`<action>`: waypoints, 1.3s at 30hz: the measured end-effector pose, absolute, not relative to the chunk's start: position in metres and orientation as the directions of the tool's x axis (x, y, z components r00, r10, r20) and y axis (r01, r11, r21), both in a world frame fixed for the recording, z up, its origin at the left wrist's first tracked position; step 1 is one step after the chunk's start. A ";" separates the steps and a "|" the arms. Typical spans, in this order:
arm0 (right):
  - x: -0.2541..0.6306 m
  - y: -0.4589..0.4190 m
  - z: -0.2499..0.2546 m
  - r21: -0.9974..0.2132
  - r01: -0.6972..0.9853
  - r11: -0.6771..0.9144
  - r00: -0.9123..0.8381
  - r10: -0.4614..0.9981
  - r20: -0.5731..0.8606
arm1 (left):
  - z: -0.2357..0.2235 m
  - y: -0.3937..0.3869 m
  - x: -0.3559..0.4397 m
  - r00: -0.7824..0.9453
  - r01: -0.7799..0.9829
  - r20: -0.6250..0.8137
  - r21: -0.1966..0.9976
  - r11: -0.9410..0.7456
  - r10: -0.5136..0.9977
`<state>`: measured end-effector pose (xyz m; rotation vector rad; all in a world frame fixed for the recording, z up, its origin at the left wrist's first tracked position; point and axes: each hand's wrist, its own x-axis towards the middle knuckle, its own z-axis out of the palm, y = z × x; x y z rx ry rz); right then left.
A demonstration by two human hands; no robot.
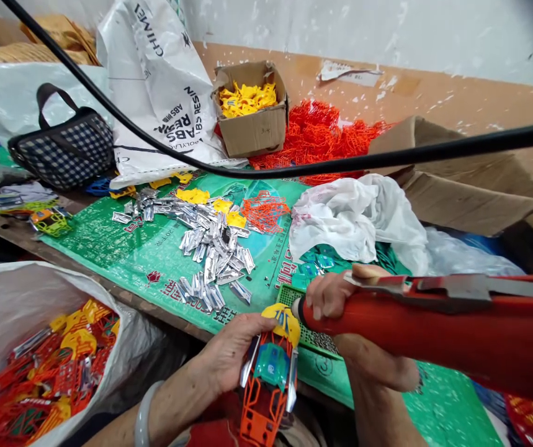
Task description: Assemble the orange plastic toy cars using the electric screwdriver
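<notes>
My left hand (231, 351), a pale bangle at its wrist, is closed on a toy car body (266, 406). That body has an orange-red lattice frame, a yellow end piece, a green middle part and silver side strips. My right hand (371, 357) wraps round a red power screwdriver (434, 329) lying level; its tip is at the yellow piece, though whether they touch I cannot tell. Under and behind the tool stands a green basket (289, 298) of small dark pieces, probably screws. Silver strips (217, 248) lie heaped on the green sheet beyond my hands.
A black cable (247, 171) hangs across the view. At left, a white sack (140, 310) holds assembled toy bodies. Behind are a carton (252, 136) of yellow parts, orange-red lattice frames (317, 136), a white cloth (340, 214), an open carton (471, 198) and a checked bag (66, 149).
</notes>
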<state>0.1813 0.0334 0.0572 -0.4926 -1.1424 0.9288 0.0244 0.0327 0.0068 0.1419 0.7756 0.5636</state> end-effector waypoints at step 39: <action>0.189 0.032 0.054 -0.782 -0.385 0.491 0.116 0.866 0.486 | -0.001 0.035 0.026 0.559 -0.390 -0.672 0.304 0.869 0.485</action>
